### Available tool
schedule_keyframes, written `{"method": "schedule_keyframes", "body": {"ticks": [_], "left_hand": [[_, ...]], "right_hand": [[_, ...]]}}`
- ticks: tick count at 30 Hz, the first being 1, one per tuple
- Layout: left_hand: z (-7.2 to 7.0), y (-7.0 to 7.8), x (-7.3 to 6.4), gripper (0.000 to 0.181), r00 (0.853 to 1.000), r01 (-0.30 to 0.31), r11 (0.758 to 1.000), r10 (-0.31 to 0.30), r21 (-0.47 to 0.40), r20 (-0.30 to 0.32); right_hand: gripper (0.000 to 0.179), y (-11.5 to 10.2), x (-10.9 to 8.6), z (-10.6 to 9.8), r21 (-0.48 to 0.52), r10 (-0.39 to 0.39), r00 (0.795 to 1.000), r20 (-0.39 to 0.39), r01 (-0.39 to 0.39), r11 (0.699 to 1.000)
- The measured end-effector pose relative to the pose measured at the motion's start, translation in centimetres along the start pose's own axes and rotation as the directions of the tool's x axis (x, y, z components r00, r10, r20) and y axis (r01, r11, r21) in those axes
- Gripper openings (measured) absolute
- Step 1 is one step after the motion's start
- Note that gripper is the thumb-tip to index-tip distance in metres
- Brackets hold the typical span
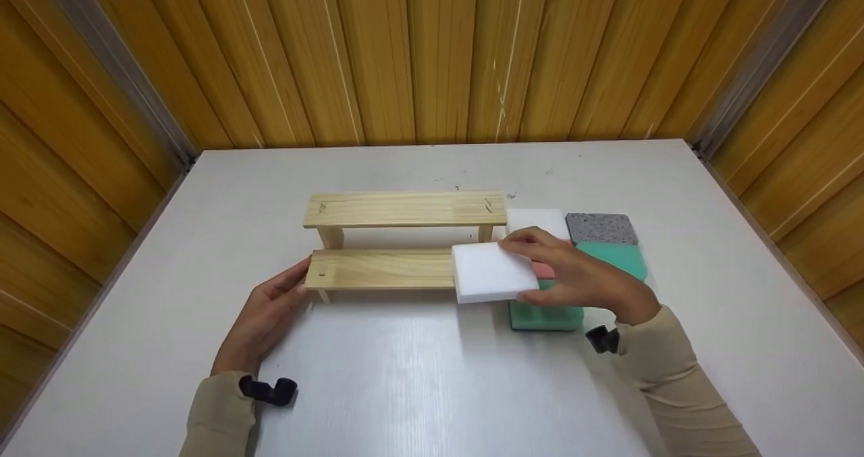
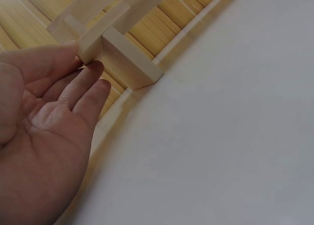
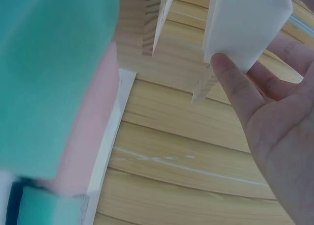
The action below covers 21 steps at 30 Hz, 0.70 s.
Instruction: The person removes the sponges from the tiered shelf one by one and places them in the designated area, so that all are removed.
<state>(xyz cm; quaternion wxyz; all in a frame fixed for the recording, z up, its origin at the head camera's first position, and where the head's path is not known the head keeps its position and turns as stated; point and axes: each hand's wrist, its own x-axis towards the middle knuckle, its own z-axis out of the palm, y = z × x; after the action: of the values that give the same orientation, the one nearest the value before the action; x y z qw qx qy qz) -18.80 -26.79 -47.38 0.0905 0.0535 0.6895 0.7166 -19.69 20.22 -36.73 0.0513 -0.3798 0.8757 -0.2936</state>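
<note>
A two-tier wooden stand (image 1: 405, 208) sits on the white table. At the left end of its lower board (image 1: 385, 269), my left hand (image 1: 270, 312) touches the wood with its thumb and fingertips, fingers mostly straight. In the left wrist view the left hand (image 2: 54, 102) meets the board's end just above a leg (image 2: 130, 63). My right hand (image 1: 574, 275) grips a white sponge block (image 1: 493, 273) between thumb and fingers. The block is held over the right end of the lower board, hiding it. The right wrist view shows the sponge (image 3: 248, 26) near the stand.
Right of the stand lie a white block (image 1: 538, 222), a grey speckled block (image 1: 601, 228) and green blocks (image 1: 611, 258), one of them (image 1: 547, 318) nearer the front. A pink block (image 1: 542, 270) shows partly behind my right hand. Wood-panelled walls (image 1: 439, 59) enclose the table.
</note>
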Motion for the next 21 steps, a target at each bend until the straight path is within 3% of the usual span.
{"method": "schedule_keyframes", "body": {"ticks": [9, 16, 21], "left_hand": [[0.0, 0.0, 0.0, 0.062, 1.000, 0.004, 1.000, -0.004, -0.017, -0.007], [0.0, 0.0, 0.0, 0.064, 1.000, 0.020, 1.000, -0.020, 0.004, -0.022], [0.0, 0.1, 0.0, 0.062, 0.999, 0.022, 1.000, -0.022, 0.010, -0.024]], "right_hand": [[0.077, 1.4, -2.3, -1.4, 0.001, 0.057, 0.998, -0.029, -0.057, 0.998], [0.079, 2.3, -4.0, -2.5, 0.087, 0.144, 0.989, 0.029, -0.146, 0.985], [0.077, 2.7, -5.0, -3.2, 0.054, 0.195, 0.980, 0.034, -0.196, 0.979]]}}
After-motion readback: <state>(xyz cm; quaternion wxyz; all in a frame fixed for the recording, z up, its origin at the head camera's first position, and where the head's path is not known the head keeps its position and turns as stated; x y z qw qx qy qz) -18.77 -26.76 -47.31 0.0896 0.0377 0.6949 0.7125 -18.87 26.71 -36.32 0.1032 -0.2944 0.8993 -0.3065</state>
